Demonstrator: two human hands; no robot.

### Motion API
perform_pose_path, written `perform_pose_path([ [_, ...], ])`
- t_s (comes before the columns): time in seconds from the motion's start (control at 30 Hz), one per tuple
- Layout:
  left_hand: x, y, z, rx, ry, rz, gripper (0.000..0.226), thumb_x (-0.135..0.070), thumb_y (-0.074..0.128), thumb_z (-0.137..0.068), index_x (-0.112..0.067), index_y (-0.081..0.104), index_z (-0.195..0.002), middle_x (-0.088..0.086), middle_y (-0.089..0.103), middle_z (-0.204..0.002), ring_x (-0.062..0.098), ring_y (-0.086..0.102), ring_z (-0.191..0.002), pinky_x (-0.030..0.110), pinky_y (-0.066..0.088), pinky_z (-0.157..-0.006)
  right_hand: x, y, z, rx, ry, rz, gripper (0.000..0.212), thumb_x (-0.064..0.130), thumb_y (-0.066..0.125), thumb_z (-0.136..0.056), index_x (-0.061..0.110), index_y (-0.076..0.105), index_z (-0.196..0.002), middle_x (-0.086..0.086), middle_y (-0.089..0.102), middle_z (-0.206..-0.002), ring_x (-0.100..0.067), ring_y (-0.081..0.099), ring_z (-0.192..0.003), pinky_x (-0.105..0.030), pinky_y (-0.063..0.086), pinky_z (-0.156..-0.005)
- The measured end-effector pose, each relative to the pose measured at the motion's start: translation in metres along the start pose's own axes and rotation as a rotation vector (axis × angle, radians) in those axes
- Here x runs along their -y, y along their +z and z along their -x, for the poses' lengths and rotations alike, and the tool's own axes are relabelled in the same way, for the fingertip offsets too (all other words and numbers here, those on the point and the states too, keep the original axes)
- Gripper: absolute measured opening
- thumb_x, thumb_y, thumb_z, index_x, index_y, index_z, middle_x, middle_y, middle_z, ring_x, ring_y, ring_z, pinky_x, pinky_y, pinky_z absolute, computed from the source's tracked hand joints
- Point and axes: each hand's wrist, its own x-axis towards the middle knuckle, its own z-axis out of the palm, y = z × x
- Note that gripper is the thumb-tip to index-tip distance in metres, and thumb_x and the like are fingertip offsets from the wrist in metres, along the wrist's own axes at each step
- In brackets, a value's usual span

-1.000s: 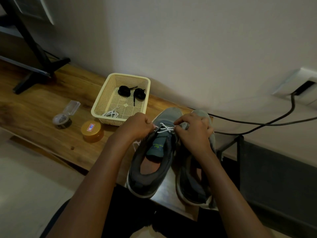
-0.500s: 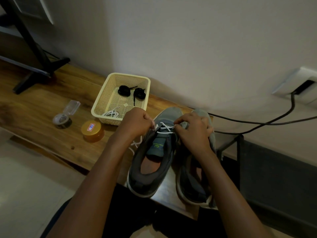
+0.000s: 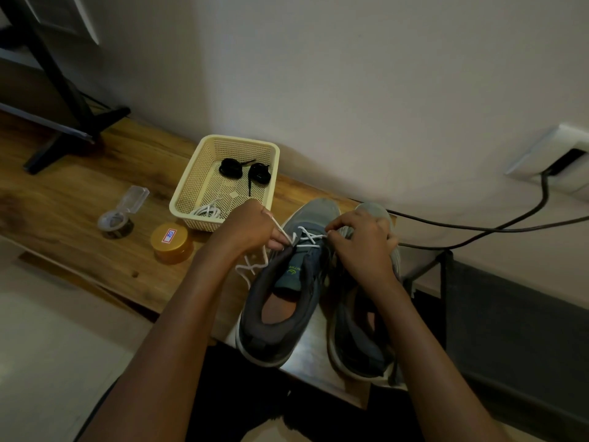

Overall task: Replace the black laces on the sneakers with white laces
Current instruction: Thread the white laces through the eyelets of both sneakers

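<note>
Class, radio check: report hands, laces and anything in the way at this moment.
Left hand and right hand each pinching the white lace on the left sneaker. Black laces in the basket. Nothing in the way.

Right sneaker (image 3: 366, 339): forefoot and eyelets hidden under right hand (image 3: 363, 247).
Left hand (image 3: 251, 231): fingertips curled under, grip on white lace (image 3: 306, 239) not visible.
Sticker on gold lid (image 3: 169, 237): print too small to read.
Black stand (image 3: 63, 100): cut off at upper left edge.
Wall socket (image 3: 554, 161): cut off at right edge.
</note>
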Motion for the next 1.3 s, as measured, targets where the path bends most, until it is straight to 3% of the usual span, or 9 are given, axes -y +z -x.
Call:
perform_pose_path([
  [0.13, -0.001, -0.001, 0.0, -0.012, 0.001, 0.048, 0.026, -0.003, 0.035, -0.099, -0.001, 0.046, -0.076, 0.011, 0.068, -0.063, 0.017, 0.07, -0.06, 0.027, 0.058, -0.06, 0.0, 0.0, 0.0, 0.016, -0.004, -0.003, 0.013, 0.019, 0.057, -0.087, 0.025, 0.069, -0.088, 0.004, 0.056, -0.12, -0.022, 0.033, -0.121, -0.032, 0.016, -0.09],
  [0.33, 0.013, 0.007, -0.006, -0.233, 0.171, -0.387, 0.032, -0.034, 0.052, -0.095, -0.01, 0.07, -0.084, 0.007, 0.068, -0.079, 0.024, 0.063, -0.078, 0.037, 0.051, -0.078, 0.001, 0.0, 0.0, 0.01, -0.001, -0.003, 0.014, 0.019, 0.056, -0.088, 0.024, 0.07, -0.089, 0.004, 0.057, -0.119, -0.022, 0.033, -0.122, -0.03, 0.014, -0.088],
  [0.6, 0.013, 0.022, -0.007, -0.181, 0.099, -0.542, 0.024, -0.036, 0.062, -0.089, -0.015, 0.067, -0.079, 0.007, 0.067, -0.097, 0.028, 0.058, -0.101, 0.042, 0.046, -0.09, 0.002, 0.001, 0.001, 0.015, -0.024, 0.007, 0.013, 0.02, 0.057, -0.087, 0.025, 0.068, -0.086, 0.004, 0.058, -0.117, -0.023, 0.037, -0.12, -0.037, 0.02, -0.097],
  [0.77, 0.006, 0.021, -0.004, -0.132, 0.099, -0.194, 0.038, -0.035, 0.045, -0.097, -0.019, 0.058, -0.064, 0.009, 0.059, -0.078, 0.039, 0.055, -0.102, 0.048, 0.043, -0.095, 0.001, 0.0, -0.001, 0.005, -0.032, -0.007, 0.012, 0.019, 0.057, -0.087, 0.026, 0.067, -0.086, 0.004, 0.059, -0.117, -0.023, 0.037, -0.12, -0.035, 0.019, -0.097],
  [0.87, -0.009, 0.017, 0.005, -0.14, 0.195, 0.056, 0.04, -0.033, 0.042, -0.1, -0.017, 0.052, -0.064, 0.003, 0.05, -0.068, 0.023, 0.054, -0.075, 0.031, 0.043, -0.077, 0.001, 0.002, -0.003, 0.007, -0.027, -0.031, 0.012, 0.02, 0.057, -0.087, 0.025, 0.067, -0.086, 0.004, 0.059, -0.116, -0.023, 0.037, -0.119, -0.033, 0.018, -0.095],
  [0.97, -0.024, 0.014, 0.013, -0.129, 0.366, 0.172, 0.038, -0.03, 0.042, -0.1, -0.017, 0.048, -0.065, 0.006, 0.056, -0.089, 0.012, 0.048, -0.076, 0.017, 0.039, -0.064, 0.009, -0.001, -0.006, -0.066, -0.12, -0.261, 0.011, 0.026, 0.059, -0.082, 0.035, 0.062, -0.075, 0.003, 0.066, -0.103, -0.027, 0.053, -0.11, -0.048, 0.033, -0.1],
  [1.07, -0.034, 0.018, 0.017, -0.091, 0.425, 0.236, 0.034, -0.028, 0.042, -0.1, -0.015, 0.049, -0.07, 0.005, 0.055, -0.097, 0.006, 0.049, -0.078, 0.002, 0.037, -0.059, 0.03, -0.015, -0.002, -0.01, -0.194, -0.593, 0.009, 0.014, 0.065, -0.085, 0.022, 0.069, -0.088, 0.0, 0.068, -0.097, -0.015, 0.061, -0.098, -0.032, 0.044, -0.089],
  [1.2, -0.043, 0.02, 0.024, -0.096, 0.462, 0.353, 0.033, -0.025, 0.039, -0.101, -0.012, 0.053, -0.075, 0.0, 0.059, -0.095, 0.003, 0.053, -0.081, 0.009, 0.041, -0.073, 0.036, -0.021, -0.005, -0.073, -0.238, -0.674, 0.005, 0.01, 0.07, -0.081, 0.008, 0.072, -0.085, -0.007, 0.068, -0.091, -0.017, 0.063, -0.089, -0.033, 0.05, -0.086],
  [1.3, -0.048, 0.008, 0.025, -0.12, 0.499, 0.639, 0.035, -0.026, 0.036, -0.101, -0.017, 0.051, -0.07, -0.004, 0.068, -0.105, 0.01, 0.06, -0.101, 0.026, 0.042, -0.089, 0.028, -0.014, -0.01, -0.129, -0.14, -0.552, 0.015, 0.019, 0.076, -0.075, 0.029, 0.068, -0.067, 0.007, 0.064, -0.084, -0.023, 0.059, -0.097, -0.048, 0.045, -0.091],
])
